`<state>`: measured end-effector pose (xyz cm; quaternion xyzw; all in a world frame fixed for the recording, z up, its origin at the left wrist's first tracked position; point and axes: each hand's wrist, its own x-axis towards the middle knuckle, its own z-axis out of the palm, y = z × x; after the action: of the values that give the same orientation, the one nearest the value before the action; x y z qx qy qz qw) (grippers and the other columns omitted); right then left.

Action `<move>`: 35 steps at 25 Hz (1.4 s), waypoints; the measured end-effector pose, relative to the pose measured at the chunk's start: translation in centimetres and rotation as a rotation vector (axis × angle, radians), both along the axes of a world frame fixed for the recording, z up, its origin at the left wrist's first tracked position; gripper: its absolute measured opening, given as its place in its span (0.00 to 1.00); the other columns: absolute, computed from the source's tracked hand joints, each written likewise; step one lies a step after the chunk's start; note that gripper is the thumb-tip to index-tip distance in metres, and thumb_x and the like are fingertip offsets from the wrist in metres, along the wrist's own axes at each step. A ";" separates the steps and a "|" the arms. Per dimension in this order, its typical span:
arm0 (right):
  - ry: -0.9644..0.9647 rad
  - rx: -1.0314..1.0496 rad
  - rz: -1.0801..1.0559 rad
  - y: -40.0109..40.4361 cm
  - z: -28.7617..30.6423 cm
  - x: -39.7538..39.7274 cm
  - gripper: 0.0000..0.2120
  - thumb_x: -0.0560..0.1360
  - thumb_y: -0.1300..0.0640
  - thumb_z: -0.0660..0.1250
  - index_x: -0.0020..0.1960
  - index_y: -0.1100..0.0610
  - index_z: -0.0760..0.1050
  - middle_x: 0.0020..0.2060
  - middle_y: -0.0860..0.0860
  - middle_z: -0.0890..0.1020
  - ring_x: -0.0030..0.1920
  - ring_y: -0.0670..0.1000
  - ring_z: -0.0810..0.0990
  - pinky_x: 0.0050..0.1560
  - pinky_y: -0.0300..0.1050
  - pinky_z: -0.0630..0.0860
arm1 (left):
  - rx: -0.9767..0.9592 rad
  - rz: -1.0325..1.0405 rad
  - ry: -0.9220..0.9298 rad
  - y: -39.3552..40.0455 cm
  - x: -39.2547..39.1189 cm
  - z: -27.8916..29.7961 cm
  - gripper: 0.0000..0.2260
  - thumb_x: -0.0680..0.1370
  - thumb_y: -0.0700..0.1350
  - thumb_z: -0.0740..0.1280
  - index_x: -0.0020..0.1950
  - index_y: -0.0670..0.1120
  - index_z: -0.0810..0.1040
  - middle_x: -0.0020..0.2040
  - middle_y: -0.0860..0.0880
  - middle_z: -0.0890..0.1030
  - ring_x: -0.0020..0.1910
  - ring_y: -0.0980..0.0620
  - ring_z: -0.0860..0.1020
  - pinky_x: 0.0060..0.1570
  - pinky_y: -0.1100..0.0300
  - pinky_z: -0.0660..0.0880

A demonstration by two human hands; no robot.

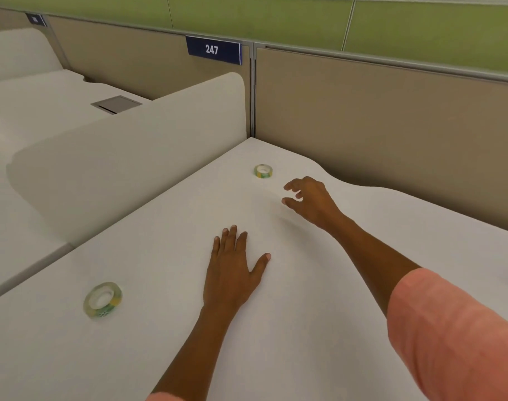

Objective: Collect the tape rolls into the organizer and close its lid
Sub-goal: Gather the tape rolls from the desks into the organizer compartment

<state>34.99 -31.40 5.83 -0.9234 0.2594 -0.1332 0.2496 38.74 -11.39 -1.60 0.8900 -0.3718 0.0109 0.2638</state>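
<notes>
Reaching right hand, fingers spread, empty

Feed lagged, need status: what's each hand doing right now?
Left hand: open, flat on the desk, empty.
Right hand: open, fingers curled, empty, near the far tape roll.

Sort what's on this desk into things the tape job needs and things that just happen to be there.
For the job:
far tape roll, near the open right hand
near tape roll, left of the flat left hand
No organizer is in view.

Just there:
number plate 247
grey hatch on the next desk
</notes>
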 end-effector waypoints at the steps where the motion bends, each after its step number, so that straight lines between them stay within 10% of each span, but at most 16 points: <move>1: -0.010 0.003 -0.003 -0.3 -0.2 1.0 0.17 0.73 0.54 0.68 0.61 0.58 0.73 0.59 0.59 0.76 0.56 0.57 0.76 0.57 0.51 0.74 | -0.015 0.004 0.001 -0.1 0.0 -0.1 0.32 0.74 0.64 0.54 0.72 0.47 0.57 0.76 0.47 0.54 0.76 0.51 0.49 0.73 0.57 0.43; 15: 0.023 -0.104 -0.057 -4.1 -4.1 11.7 0.20 0.74 0.53 0.66 0.65 0.55 0.70 0.62 0.61 0.70 0.62 0.62 0.69 0.63 0.56 0.68 | -0.069 0.029 -0.024 -0.3 0.4 -1.0 0.33 0.73 0.67 0.52 0.72 0.50 0.55 0.77 0.50 0.53 0.76 0.54 0.47 0.71 0.60 0.41; 27: -0.069 -0.028 -0.123 -4.0 -4.0 11.1 0.12 0.68 0.55 0.73 0.46 0.61 0.80 0.51 0.60 0.81 0.55 0.58 0.75 0.46 0.45 0.69 | -0.035 0.023 -0.006 -0.4 0.3 -0.9 0.33 0.73 0.65 0.53 0.72 0.49 0.56 0.77 0.49 0.53 0.76 0.52 0.47 0.74 0.56 0.43; 35: -0.282 0.208 -0.172 1.5 -2.5 4.9 0.24 0.65 0.54 0.76 0.58 0.57 0.74 0.53 0.56 0.81 0.52 0.55 0.79 0.54 0.50 0.77 | -0.007 0.009 -0.025 -0.3 0.4 -0.9 0.32 0.74 0.65 0.54 0.72 0.48 0.57 0.76 0.45 0.57 0.76 0.49 0.51 0.73 0.54 0.44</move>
<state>39.87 -29.86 3.33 -0.8392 0.3120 -0.2545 0.3654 39.13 -11.74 -2.55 0.8905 -0.3710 0.0246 0.2620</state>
